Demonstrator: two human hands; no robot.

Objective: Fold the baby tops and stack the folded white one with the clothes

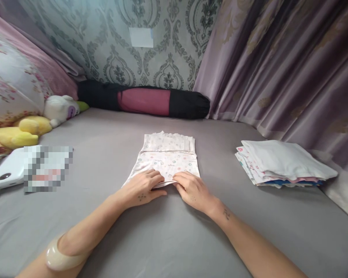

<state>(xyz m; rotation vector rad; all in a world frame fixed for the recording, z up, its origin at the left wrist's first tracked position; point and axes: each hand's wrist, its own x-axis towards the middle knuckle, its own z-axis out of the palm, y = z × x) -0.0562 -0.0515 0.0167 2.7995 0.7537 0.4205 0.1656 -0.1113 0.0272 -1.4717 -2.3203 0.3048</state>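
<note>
A white printed garment (169,160) lies flat on the bed in front of me, its far part folded over into a band with a ruffled edge. My left hand (143,187) is at its near edge, fingers curled on top and thumb stretched just in front of the hem. Beside it, my right hand (191,189) pinches the same edge between thumb and fingers. That near edge is slightly raised between the two hands. The fabric beneath my fingers is hidden.
Off to the right sits a stack of folded clothes (287,162). At left are a white device (10,166), a blurred-out rectangular item (48,168) and plush toys (59,109). A black and maroon roll (143,101) lies along the wall, by a purple curtain (263,58).
</note>
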